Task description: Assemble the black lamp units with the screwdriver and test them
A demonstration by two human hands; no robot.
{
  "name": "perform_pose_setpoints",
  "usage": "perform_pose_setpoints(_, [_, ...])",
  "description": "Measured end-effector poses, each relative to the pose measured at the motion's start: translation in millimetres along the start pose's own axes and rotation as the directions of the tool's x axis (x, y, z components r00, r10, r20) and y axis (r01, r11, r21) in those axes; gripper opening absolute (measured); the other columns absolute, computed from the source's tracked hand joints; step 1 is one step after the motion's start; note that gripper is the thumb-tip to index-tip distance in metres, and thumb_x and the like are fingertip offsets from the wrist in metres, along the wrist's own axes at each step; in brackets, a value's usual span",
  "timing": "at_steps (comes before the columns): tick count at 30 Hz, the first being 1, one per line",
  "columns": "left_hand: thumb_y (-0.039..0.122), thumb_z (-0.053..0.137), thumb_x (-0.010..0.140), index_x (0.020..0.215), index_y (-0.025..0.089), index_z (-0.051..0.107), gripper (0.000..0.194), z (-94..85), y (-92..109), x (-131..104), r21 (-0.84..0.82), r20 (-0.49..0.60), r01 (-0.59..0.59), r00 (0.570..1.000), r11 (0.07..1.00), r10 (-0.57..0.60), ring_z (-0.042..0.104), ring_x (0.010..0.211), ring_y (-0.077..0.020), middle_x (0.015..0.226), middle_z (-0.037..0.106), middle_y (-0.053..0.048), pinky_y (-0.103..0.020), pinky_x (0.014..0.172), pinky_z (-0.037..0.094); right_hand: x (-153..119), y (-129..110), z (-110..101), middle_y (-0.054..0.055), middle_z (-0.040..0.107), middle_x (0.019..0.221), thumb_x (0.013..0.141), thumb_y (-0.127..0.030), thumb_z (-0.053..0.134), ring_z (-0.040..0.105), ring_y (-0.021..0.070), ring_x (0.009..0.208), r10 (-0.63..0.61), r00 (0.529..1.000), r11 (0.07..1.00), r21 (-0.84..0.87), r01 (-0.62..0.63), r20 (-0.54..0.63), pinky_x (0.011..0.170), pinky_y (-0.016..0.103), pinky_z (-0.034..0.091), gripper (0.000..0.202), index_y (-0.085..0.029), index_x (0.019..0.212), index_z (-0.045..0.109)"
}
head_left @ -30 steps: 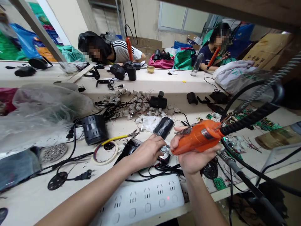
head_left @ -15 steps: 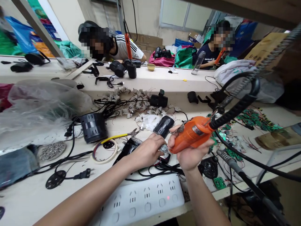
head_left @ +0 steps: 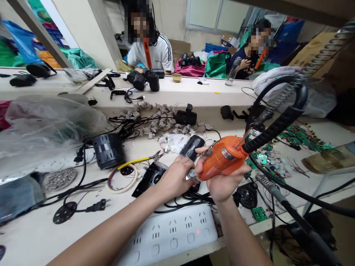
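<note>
My right hand [head_left: 223, 181] is wrapped round an orange electric screwdriver [head_left: 222, 157], its black cable rising to the right. The tool's front end points left, toward a small round metallic part [head_left: 191, 173] that the fingers of my left hand [head_left: 176, 177] pinch. Below the fingers, a dark piece is mostly hidden by my hands. Just behind them lies a black slotted cylinder housing [head_left: 192, 146]. An open black housing [head_left: 151, 177] rests left of my left hand, near pliers with yellow handles [head_left: 135, 162] and a tape roll [head_left: 133, 186].
A white power strip [head_left: 172, 232] lies at the front edge, with black cables behind it. Small white parts [head_left: 163, 122] are heaped mid-table; green circuit boards [head_left: 299, 140] lie right. A clear plastic bag [head_left: 52, 118] is at left. Two people sit across the table.
My left hand and my right hand with the orange screwdriver have shifted slightly left. The person across at the left has raised their head and sits more upright.
</note>
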State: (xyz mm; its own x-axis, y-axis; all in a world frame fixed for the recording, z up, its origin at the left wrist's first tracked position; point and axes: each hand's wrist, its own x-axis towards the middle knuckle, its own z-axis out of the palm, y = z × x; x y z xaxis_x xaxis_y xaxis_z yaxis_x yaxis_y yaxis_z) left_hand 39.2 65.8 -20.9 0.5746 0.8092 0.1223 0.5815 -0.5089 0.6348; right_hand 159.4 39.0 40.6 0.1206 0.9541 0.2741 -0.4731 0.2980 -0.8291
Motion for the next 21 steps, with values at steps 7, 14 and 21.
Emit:
perform_pose_setpoints(7, [0.026, 0.071, 0.072, 0.079, 0.021, 0.058, 0.016, -2.2, 4.3, -1.4, 0.043, -0.007, 0.063, 0.998, 0.997, -0.062, 0.050, 0.088, -0.0225, 0.092, 0.061, -0.002, -0.035, 0.081, 0.042, 0.3, -20.8, 0.9, 0.003, 0.060, 0.048, 0.061, -0.083, 0.053, 0.052, 0.0186, 0.037, -0.058, 0.998, 0.998, -0.022, 0.058, 0.001, 0.036, 0.031, 0.042, 0.069, -0.019, 0.079, 0.073])
perform_pose_setpoints(14, [0.019, 0.067, 0.070, 0.087, 0.021, 0.054, 0.021, 0.7, 4.7, -9.0, 0.036, -0.086, 0.202, 0.976, 0.979, -0.199, 0.049, 0.090, -0.0243, 0.091, 0.059, -0.003, -0.034, 0.074, 0.043, 5.5, -5.4, 14.4, 0.001, 0.054, 0.047, 0.063, -0.087, 0.044, 0.055, 0.0210, 0.046, -0.061, 0.997, 0.995, 0.082, 0.057, 0.049, 0.046, 0.035, 0.048, 0.076, -0.019, 0.082, 0.070])
perform_pose_setpoints(21, [0.014, 0.066, 0.068, 0.082, 0.020, 0.055, 0.019, 0.2, 3.9, -7.5, -0.100, -0.097, 0.178, 0.978, 0.979, -0.187, 0.053, 0.090, -0.0217, 0.090, 0.056, -0.002, -0.032, 0.076, 0.044, 10.0, 32.0, 12.9, 0.001, 0.047, 0.044, 0.066, -0.088, 0.038, 0.056, 0.0198, 0.050, 0.024, 0.999, 1.000, 0.012, -0.025, 0.039, 0.048, 0.033, 0.049, 0.072, -0.019, 0.056, 0.057])
